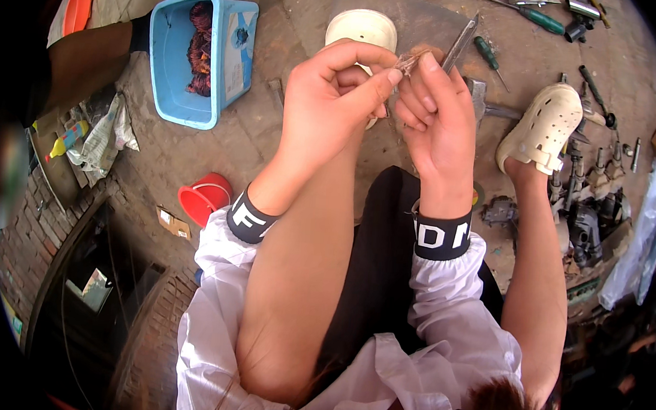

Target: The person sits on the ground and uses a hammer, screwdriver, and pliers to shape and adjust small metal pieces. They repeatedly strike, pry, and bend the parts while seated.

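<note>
My left hand [327,88] and my right hand [443,110] meet in front of me, above the floor. Between their fingertips is a small tangle of thin reddish-brown strands [407,62], which looks like fine wire. Thumb and forefinger of each hand are closed on it. A long, narrow, pointed metal tool [462,40] sticks up beside my right forefinger; its lower end is hidden behind that hand, so I cannot make out whether the hand holds it. Beyond the hands is one of my cream clogs [361,28], partly covered by the left hand.
At the far left stands a blue plastic basket [156,67] with reddish-dark coiled bundles [200,47] inside. A red bucket [204,197] lies nearer. Green-handled screwdrivers [542,20], a hammer [479,98] and dark metal parts [586,228] lie on the right, around my other clog [545,120].
</note>
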A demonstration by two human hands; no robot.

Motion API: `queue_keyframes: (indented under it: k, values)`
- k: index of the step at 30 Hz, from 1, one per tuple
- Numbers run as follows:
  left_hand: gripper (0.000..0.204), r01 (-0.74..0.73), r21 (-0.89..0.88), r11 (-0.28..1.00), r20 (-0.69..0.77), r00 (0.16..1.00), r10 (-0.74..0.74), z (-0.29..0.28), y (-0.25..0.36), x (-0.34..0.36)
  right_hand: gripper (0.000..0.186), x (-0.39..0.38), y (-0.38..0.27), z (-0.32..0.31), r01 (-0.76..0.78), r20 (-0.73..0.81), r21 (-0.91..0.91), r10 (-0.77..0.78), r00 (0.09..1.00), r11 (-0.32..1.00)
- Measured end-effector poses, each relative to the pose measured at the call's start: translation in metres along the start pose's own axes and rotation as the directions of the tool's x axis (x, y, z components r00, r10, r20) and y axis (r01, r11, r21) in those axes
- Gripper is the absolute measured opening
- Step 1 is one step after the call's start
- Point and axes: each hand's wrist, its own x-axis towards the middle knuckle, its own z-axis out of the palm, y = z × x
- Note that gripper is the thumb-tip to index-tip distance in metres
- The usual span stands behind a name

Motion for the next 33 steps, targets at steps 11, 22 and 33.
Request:
queue_keyframes:
  k: [11,22,33]
  values:
    - [0.010,-0.017,-0.035,0.999,0.012,1.000,0.018,0.000,-0.001,-0.001,0.014,-0.007,-0.005,0.013,-0.031,-0.178,-0.164,0.001,0.984,0.986]
    - [0.014,0.167,-0.226,0.960,0.041,0.986,-0.162,0.001,0.005,0.001,0.015,-0.008,-0.007,0.011,0.118,-0.182,-0.381,-0.200,0.963,0.917]
    - [0.010,0.145,-0.171,0.975,0.032,0.989,-0.142,-0.004,-0.002,0.003,0.014,-0.007,-0.002,0.010,0.137,-0.173,-0.525,-0.263,0.949,0.840]
